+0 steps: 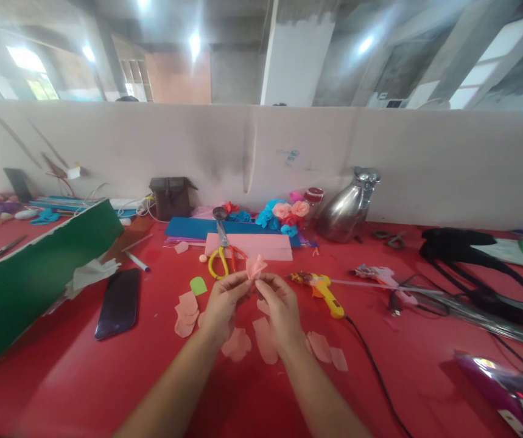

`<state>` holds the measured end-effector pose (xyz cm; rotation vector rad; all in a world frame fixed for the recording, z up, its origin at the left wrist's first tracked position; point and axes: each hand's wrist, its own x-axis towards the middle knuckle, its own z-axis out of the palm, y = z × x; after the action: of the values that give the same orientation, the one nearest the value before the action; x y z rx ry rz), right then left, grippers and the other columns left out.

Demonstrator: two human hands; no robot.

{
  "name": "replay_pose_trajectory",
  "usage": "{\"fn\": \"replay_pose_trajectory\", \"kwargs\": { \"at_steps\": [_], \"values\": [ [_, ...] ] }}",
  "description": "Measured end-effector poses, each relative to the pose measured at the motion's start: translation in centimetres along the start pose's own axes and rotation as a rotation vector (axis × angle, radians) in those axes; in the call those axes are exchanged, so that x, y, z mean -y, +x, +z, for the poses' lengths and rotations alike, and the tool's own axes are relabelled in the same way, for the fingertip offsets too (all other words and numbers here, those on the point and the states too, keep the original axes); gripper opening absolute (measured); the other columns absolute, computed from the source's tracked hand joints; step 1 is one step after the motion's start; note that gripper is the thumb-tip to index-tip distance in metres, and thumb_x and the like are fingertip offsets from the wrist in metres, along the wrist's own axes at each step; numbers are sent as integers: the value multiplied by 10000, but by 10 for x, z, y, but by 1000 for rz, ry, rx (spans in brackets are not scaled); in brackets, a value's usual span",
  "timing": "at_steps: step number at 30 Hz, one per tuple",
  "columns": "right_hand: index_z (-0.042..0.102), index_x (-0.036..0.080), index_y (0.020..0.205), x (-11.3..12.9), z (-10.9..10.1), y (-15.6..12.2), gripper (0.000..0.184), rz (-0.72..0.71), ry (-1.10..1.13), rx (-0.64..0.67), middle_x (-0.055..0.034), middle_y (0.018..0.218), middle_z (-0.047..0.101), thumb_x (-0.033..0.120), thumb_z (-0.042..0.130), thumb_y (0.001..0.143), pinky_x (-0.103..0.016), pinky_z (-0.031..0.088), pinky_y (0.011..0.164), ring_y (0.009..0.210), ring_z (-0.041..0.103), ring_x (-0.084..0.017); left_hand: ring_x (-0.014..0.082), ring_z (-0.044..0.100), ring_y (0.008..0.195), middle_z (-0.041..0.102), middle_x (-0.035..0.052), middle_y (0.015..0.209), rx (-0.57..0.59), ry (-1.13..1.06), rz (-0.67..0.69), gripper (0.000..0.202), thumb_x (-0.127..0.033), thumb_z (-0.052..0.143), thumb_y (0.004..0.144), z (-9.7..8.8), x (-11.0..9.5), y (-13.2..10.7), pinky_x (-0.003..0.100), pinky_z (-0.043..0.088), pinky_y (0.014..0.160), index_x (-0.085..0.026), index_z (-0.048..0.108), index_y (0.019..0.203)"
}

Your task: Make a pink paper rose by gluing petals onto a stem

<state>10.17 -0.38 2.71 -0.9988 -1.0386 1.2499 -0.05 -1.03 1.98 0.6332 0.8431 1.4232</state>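
Between the fingertips of both hands is a small pink paper flower (256, 266), its petals pointing up. My left hand (225, 304) pinches its base from the left. My right hand (282, 304) closes on it from the other side. Loose pink paper petals (237, 345) lie on the red table below and around the hands, with a stack of cut petals (187, 313) to the left. A light green paper template (198, 286) rests above that stack. Scissors with yellow and red handles (219, 263) lie just beyond my left hand.
A yellow glue gun (325, 292) lies to the right, its cord running toward the front edge. Finished paper flowers (284, 213), a steel jug (350, 207) and pink paper sheets (270, 245) stand or lie behind. To the left are a phone (117, 303) and a green board (46, 274).
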Motion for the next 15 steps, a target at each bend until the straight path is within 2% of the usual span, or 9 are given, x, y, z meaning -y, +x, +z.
{"fn": "replay_pose_trajectory", "kwargs": {
  "at_steps": [8, 12, 15],
  "values": [
    [647, 202, 731, -3, -1, 0, 90, -29, 6, 1, 4, 673, 618, 277, 639, 682, -259, 409, 612, 666, 546, -152, 38, 463, 533, 603, -15, 619, 8, 0, 8, 201, -234, 738, 605, -1, 2, 0, 168, 362, 554, -167, 714, 793],
    [634, 205, 736, -5, -5, 1, 106, -74, 43, -12, -4, 738, 629, 293, 574, 736, -254, 403, 637, 696, 538, -152, 38, 456, 532, 591, -23, 604, 32, -9, 21, 162, -223, 746, 596, -4, 4, 2, 169, 356, 553, -168, 712, 744],
    [625, 199, 739, -3, -6, 3, 146, -89, 128, 32, -16, 744, 624, 299, 524, 772, -258, 407, 650, 707, 536, -154, 42, 461, 543, 625, -6, 638, 68, 11, -3, 174, -209, 751, 589, -7, 4, 4, 174, 360, 565, -166, 719, 755]
  ]
}}
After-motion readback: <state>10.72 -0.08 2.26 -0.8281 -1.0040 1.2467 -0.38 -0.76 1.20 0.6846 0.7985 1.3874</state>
